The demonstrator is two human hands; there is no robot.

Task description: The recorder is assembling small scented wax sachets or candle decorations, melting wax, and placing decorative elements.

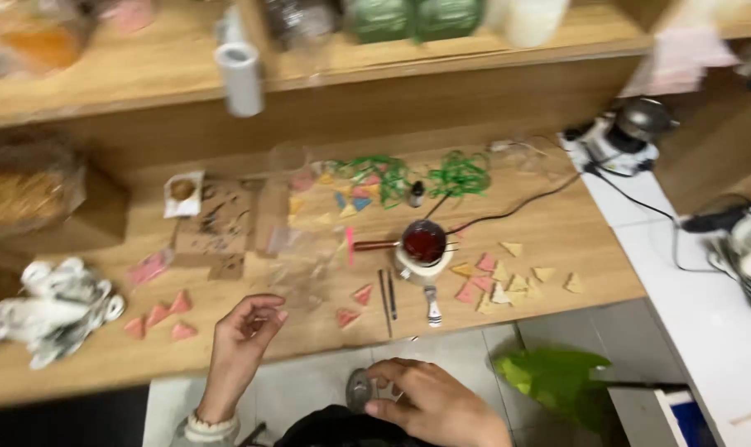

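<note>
Head view: metal disc (359, 389) in right hand (431, 406) grip.

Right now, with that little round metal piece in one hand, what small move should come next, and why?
Probably bring the right hand up over the table. Its fingers pinch a round metal piece low, off the table edge, while the left hand hovers loosely curled and empty near the pink triangles and the small pot.

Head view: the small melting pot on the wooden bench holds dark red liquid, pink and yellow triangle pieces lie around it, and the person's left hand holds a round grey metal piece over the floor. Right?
One slip: the round grey metal piece is in the right hand, not the left. The left hand is at the wooden bench edge, fingers curled, holding nothing visible. The melting pot of dark red liquid and the triangle pieces match the head view.
</note>
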